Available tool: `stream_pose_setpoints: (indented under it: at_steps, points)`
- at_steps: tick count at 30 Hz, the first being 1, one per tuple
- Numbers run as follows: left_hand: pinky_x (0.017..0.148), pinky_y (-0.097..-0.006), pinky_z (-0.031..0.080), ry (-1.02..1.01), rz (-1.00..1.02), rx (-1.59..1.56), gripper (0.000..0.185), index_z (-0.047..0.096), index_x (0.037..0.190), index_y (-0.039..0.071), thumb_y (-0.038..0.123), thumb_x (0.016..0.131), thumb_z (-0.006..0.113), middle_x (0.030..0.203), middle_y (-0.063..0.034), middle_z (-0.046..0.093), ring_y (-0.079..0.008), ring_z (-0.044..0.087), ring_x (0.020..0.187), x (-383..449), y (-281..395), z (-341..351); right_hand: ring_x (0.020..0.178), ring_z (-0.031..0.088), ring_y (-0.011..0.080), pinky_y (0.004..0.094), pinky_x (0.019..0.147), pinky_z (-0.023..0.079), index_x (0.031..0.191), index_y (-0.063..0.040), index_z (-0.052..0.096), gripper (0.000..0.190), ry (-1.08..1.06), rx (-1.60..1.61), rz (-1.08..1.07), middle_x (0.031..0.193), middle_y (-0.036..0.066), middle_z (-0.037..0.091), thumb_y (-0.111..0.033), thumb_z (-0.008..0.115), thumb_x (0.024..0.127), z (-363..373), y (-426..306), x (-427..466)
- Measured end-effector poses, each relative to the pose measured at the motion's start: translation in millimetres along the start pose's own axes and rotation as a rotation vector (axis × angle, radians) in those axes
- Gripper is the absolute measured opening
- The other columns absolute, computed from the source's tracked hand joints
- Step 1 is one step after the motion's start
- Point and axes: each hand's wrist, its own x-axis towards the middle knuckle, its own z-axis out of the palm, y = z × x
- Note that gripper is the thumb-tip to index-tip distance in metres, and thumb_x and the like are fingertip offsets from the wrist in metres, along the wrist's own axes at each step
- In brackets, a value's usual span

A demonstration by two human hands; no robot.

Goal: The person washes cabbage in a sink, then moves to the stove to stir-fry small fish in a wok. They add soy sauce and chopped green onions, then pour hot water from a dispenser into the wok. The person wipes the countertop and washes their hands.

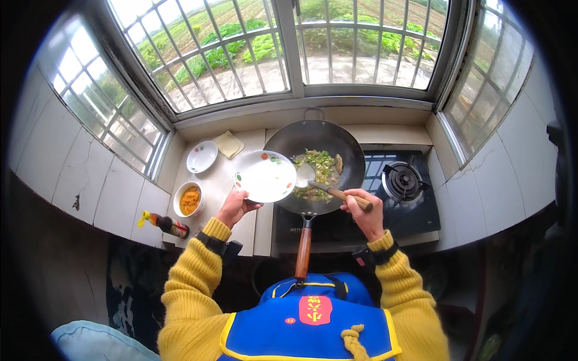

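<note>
With my left hand (235, 208) I hold a white plate (265, 177) with a fruit pattern on its rim, over the left edge of a dark wok (311, 135). My right hand (365, 214) grips the wooden handle of a metal spatula (305, 174), whose blade is in the wok beside the plate's right rim. Chopped green vegetables with brownish pieces (321, 163) lie in the wok. The wok sits on the left side of a black gas stove (375, 158), its wooden handle (304, 252) pointing towards me. The plate looks bare.
On the left counter stand a small patterned plate (202, 156), a folded yellowish cloth (228, 144), a bowl of orange food (190, 201) and a dark sauce bottle with a yellow cap (168, 224). An unlit-looking burner (405, 179) is at the right. Barred windows (295, 49) rise behind the counter.
</note>
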Motion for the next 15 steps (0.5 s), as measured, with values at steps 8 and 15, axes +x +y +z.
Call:
stream_pose_setpoints:
  at_steps: [8, 15]
  points:
    - [0.071, -0.0377, 0.065, 0.051, -0.095, 0.327, 0.047, 0.030, 0.143, 0.002, 0.005, 0.096, 0.037, 0.114, -0.0218, 0.065, -0.0306, 0.073, 0.087, 35.7, 11.9, 7.7, 0.078, 0.073, 0.0130, 0.0218, 0.069, 0.057, 0.104, 0.004, 0.070, 0.017, -0.009, 0.102, 0.096, 0.086, 0.008, 0.073, -0.005, 0.062, 0.092, 2.7, 12.4, -20.4]
    - [0.055, -0.0308, 0.064, 0.113, 0.072, 0.667, 0.055, 0.015, 0.146, 0.007, 0.003, 0.096, 0.037, 0.112, -0.0215, 0.062, -0.0256, 0.073, 0.075, 62.9, 13.0, 39.2, 0.077, 0.073, 0.0135, 0.0226, 0.070, 0.056, 0.104, 0.004, 0.070, 0.018, 0.061, 0.029, 0.033, 0.085, 0.008, 0.073, -0.006, 0.063, 0.092, 5.6, 33.3, -32.9]
